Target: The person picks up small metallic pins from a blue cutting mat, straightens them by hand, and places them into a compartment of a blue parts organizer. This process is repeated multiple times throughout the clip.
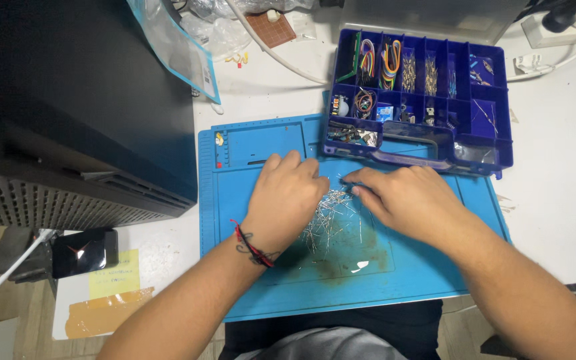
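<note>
So both hands are flat down on the blue mat (248,280), w/ a loose pile of thin metal leads (331,220) lying right btwn them. Left hand (287,193) rests palm-down on the pile's left edge, fingers spread, not clenched on anything. Right hand (405,200) sits at the upper right corner, fingertips pinched at a few leads, tho can't tell if it's actually got one. Leads point every which way. Purple parts organizer (485,143) is just behind the hands, black box (81,107) off to the left

White desk (555,200) beside a black cabinet (81,100), wooden floor (8,320).
</note>
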